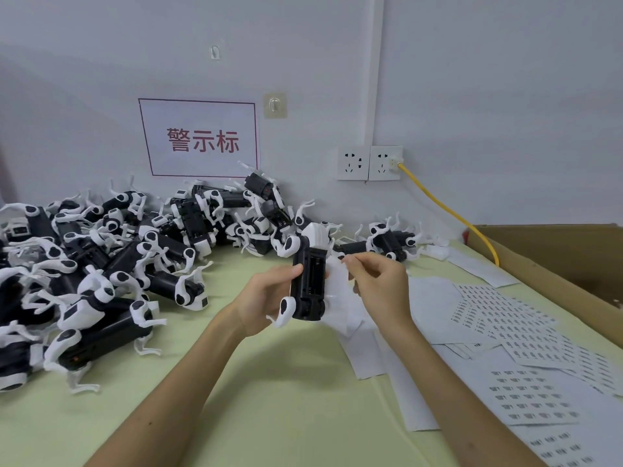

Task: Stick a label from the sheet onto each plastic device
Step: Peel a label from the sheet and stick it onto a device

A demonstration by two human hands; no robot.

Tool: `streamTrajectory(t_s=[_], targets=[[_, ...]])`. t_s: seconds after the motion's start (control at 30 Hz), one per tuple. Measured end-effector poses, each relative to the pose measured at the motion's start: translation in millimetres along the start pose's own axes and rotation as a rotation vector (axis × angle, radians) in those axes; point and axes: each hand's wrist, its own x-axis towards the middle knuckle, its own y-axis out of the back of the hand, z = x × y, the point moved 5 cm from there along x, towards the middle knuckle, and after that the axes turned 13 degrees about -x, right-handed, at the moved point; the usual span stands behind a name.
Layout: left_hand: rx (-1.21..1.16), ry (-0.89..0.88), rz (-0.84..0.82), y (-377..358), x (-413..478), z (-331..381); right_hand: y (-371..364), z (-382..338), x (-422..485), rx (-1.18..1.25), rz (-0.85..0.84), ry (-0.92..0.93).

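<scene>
My left hand [266, 299] grips a black and white plastic device [308, 281] upright above the table, its open black underside facing me. My right hand [377, 283] is just right of it, thumb and forefinger pinched together near the device's upper right edge; a small label may be between them but it is too small to tell. A white backing sheet [340, 305] lies under and behind the device. Label sheets [532, 396] with rows of small printed labels lie at the right.
A big pile of like devices [111, 264] covers the table's left and back. A few more devices [387, 241] lie by the wall. A cardboard box [556, 254] stands at the right edge. A yellow cable [448, 210] runs from the wall socket [384, 162].
</scene>
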Motion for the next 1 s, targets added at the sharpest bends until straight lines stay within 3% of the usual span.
streamTrajectory(t_s=[0.2, 0.3, 0.43, 0.57, 0.67, 0.83, 1.0], targets=[[-0.02, -0.049, 0.158, 11.3, 2.4, 6.3, 7.6, 5.9, 4.0, 0.244, 0.054, -0.117], [0.014, -0.154, 0.446, 29.9, 2.4, 12.8, 6.3, 4.2, 4.7, 0.291, 0.012, -0.115], [-0.122, -0.308, 0.908, 62.5, -12.4, 16.3, 2.1, 3.7, 3.8, 0.202, -0.024, -0.074], [0.196, -0.426, 1.142, 85.4, -28.3, 28.8, 0.1, -2.5, 0.2, 0.017, -0.012, 0.087], [0.289, -0.451, 1.088, 78.1, -26.9, 33.9, -3.3, -5.2, -2.5, -0.073, -0.015, 0.176], [0.214, -0.366, 0.822, 58.4, -12.5, 30.8, -6.5, -3.3, -2.9, -0.138, -0.052, 0.219], [0.199, -0.156, 0.344, 31.1, -2.0, 17.4, -9.3, -0.6, -2.1, -0.169, -0.093, 0.23]])
